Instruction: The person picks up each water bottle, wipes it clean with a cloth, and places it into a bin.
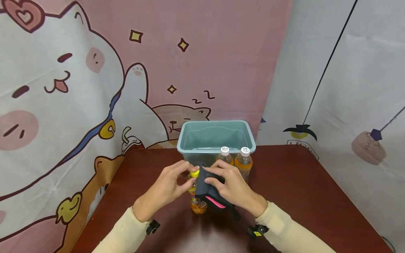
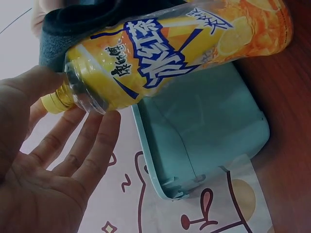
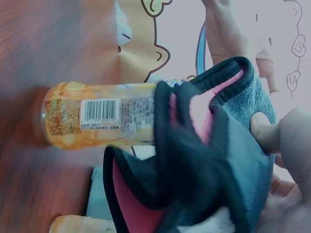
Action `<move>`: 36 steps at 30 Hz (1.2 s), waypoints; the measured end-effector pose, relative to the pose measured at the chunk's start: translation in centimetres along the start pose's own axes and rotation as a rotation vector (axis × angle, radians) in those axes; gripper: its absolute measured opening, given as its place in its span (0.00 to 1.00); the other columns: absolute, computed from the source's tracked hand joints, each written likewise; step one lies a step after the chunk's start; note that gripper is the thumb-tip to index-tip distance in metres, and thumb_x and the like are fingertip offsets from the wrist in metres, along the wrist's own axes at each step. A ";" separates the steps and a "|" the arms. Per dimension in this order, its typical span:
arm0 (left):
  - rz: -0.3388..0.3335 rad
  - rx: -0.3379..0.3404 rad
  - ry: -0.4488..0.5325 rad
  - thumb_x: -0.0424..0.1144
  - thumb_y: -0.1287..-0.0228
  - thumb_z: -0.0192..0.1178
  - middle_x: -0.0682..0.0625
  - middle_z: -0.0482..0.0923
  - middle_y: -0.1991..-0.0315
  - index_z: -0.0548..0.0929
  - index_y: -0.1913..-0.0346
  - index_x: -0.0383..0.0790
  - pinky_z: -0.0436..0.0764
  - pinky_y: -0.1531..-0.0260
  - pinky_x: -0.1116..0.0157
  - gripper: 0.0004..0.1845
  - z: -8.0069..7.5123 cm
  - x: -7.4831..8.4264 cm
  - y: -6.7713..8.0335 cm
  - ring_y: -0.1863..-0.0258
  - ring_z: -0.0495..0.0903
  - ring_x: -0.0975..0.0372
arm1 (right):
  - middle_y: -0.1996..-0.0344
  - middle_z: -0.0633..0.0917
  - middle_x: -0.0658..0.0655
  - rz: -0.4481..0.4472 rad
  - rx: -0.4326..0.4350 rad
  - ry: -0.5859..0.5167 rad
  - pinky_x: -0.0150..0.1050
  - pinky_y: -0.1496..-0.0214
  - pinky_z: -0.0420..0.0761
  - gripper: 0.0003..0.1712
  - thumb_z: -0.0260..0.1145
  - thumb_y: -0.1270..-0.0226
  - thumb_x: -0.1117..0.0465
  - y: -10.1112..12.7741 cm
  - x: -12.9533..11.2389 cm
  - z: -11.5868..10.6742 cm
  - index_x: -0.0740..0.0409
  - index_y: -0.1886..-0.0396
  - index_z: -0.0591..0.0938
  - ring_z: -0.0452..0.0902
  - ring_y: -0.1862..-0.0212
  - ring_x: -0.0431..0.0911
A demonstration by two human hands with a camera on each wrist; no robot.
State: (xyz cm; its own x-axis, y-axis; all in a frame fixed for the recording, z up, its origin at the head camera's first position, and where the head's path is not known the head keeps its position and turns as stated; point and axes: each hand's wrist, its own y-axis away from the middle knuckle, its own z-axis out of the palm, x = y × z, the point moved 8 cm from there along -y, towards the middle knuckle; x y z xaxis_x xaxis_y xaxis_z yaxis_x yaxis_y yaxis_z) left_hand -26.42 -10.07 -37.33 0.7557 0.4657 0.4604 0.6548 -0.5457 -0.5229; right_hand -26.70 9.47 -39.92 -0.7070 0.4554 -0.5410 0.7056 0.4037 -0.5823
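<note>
An orange drink bottle (image 1: 198, 204) with a yellow cap (image 1: 194, 173) stands on the dark red table (image 1: 300, 182) in front of me. My left hand (image 1: 171, 186) has its thumb and fingertips on either side of the bottle's neck (image 2: 82, 97). My right hand (image 1: 234, 189) grips a dark cloth (image 1: 205, 189) with a pink lining and holds it against the bottle's upper half. In the right wrist view the cloth (image 3: 214, 160) wraps over the bottle (image 3: 97, 116), whose barcode shows. The printed label of the bottle (image 2: 160, 63) fills the left wrist view.
A teal plastic bin (image 1: 190, 135), open and with nothing inside, stands at the table's far edge against a cartoon backdrop. Two more orange bottles with white caps (image 1: 225, 156) (image 1: 243, 162) stand just in front of the bin, right of my hands.
</note>
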 end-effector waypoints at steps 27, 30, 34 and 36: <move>-0.047 -0.005 0.016 0.31 0.27 0.82 0.52 0.92 0.45 0.91 0.43 0.47 0.98 0.48 0.57 0.16 0.2 -0.6 0.2 0.54 0.91 0.64 | 0.57 0.91 0.51 0.058 0.030 0.015 0.29 0.59 0.91 0.25 0.89 0.32 0.57 -0.1 -0.3 0.2 0.60 0.39 0.96 0.91 0.58 0.42; -0.050 -0.007 0.028 0.30 0.28 0.82 0.51 0.92 0.45 0.91 0.42 0.46 0.98 0.48 0.55 0.17 0.2 -0.6 0.2 0.54 0.91 0.64 | 0.57 0.92 0.51 0.075 0.024 0.017 0.29 0.58 0.92 0.25 0.89 0.33 0.58 0.2 -0.1 0.2 0.61 0.39 0.96 0.92 0.58 0.43; -0.057 -0.009 0.033 0.29 0.29 0.83 0.51 0.92 0.45 0.91 0.42 0.46 0.98 0.49 0.59 0.18 0.3 -0.6 0.2 0.53 0.92 0.63 | 0.57 0.92 0.51 0.073 0.021 0.033 0.29 0.60 0.90 0.24 0.89 0.33 0.58 0.4 0.1 0.2 0.61 0.41 0.97 0.91 0.59 0.42; -0.056 -0.010 0.035 0.29 0.29 0.83 0.51 0.92 0.44 0.91 0.42 0.46 0.97 0.49 0.61 0.18 0.3 -0.6 0.1 0.53 0.93 0.63 | 0.56 0.92 0.52 0.068 0.011 0.040 0.29 0.61 0.89 0.23 0.89 0.33 0.58 0.5 0.2 0.3 0.62 0.42 0.97 0.90 0.61 0.41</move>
State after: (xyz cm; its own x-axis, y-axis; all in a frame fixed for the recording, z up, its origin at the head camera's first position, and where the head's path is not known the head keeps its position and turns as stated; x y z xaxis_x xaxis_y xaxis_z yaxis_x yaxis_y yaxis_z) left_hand -26.79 -10.24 -37.90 0.7168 0.4717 0.5136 0.6962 -0.5259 -0.4886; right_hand -26.47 9.55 -40.51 -0.6547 0.5129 -0.5552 0.7514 0.3620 -0.5516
